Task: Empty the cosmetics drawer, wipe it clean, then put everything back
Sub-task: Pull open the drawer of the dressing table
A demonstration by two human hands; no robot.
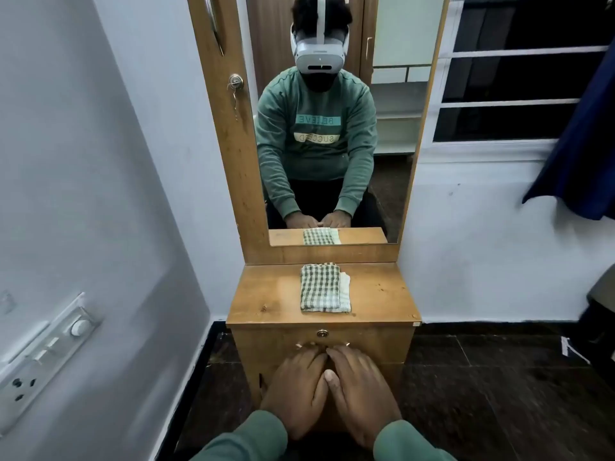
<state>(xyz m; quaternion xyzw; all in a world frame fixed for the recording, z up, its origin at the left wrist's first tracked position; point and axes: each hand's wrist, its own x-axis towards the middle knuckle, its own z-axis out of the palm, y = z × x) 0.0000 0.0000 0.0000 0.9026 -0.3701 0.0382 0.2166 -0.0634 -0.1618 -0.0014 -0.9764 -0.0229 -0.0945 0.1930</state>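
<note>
The left hand [296, 390] and right hand [361, 394] are meeting at the handle [347, 344] of the shut drawer [372, 342] below the counter [266, 294]. Whether the fingers are hooking it is unclear. The drawer is likely rigid and weighty, so a level pull at mid-handle looks safest.

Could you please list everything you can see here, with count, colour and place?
dressing table: one, brown wood, against the wall ahead
drawer: one, brown wood, shut, below the tabletop
drawer handle: one, metal, partly behind the fingers
keyhole: one, brass, above the handle
checked cloth: one, green and white, folded on the tabletop
white cloth: one, white, under the checked cloth
mirror: one, wood-framed, above the table
switchboard: one, white, left wall
window: one, white frame, upper right
fabric: one, dark blue, hanging far right
left hand and right hand: two, side by side on the drawer front, fingertips at the handle
</note>
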